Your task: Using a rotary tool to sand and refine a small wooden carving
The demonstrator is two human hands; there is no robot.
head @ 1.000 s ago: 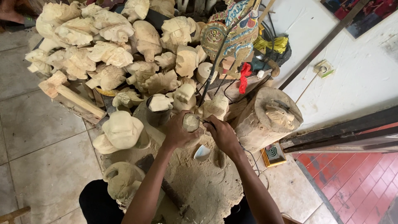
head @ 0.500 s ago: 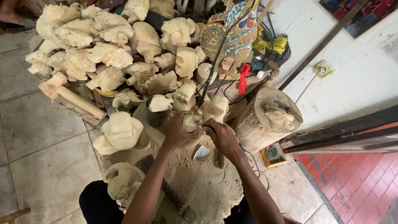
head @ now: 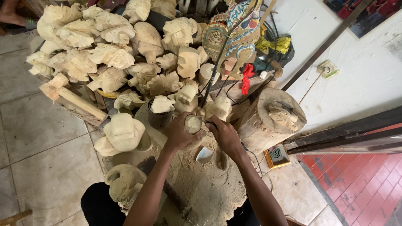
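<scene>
Your left hand [head: 179,134] was wrapped tight around a small pale wooden piece [head: 193,124], with only its rounded top end showing above your fingers; the rest of it was hidden in your grip, so its shape could not be made out. Your right hand [head: 224,134] was closed just beside it, its fingertips at the edge of the piece, and it seemed to pinch a thin tool whose tip was too small and too covered to identify. You held the piece above a low mound of sawdust [head: 201,188] that lay between your knees, with a small white dish [head: 204,155] resting on it just below your hands. Near your left forearm sat a rounded carved head [head: 123,133], and another unfinished carving [head: 122,186] lay closer to you, partly behind your arm. Beyond your hands a heap of pale carved heads [head: 113,54] was stacked, its far edge cut off by the frame. To your right stood a wooden stump [head: 272,121] with a carved face on top, and a painted flat puppet [head: 232,33] rose behind the pile, its upper part cut off.
</scene>
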